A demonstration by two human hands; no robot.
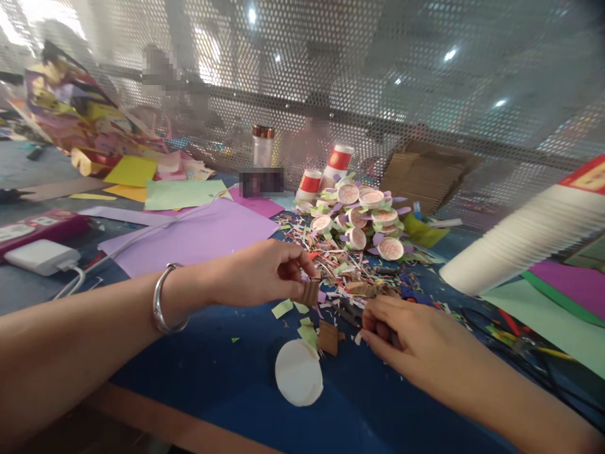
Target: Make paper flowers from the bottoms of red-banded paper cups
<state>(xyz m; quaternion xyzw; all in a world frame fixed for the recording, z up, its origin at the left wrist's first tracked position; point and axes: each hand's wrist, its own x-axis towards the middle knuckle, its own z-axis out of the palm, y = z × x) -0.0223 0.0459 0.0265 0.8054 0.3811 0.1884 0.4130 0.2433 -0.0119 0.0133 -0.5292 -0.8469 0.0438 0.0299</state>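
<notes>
Your left hand [259, 271] pinched a cardboard piece [310, 294] beyond the disc [299, 372]; your right hand [404, 328] curled beside the scraps [343, 272], whether holding anything I couldn't tell.

Head-level view, forward and down

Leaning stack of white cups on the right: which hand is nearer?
Right. The right hand is to the near left of the cup stack; the left hand, pinching brown cardboard, is farther left.
</notes>
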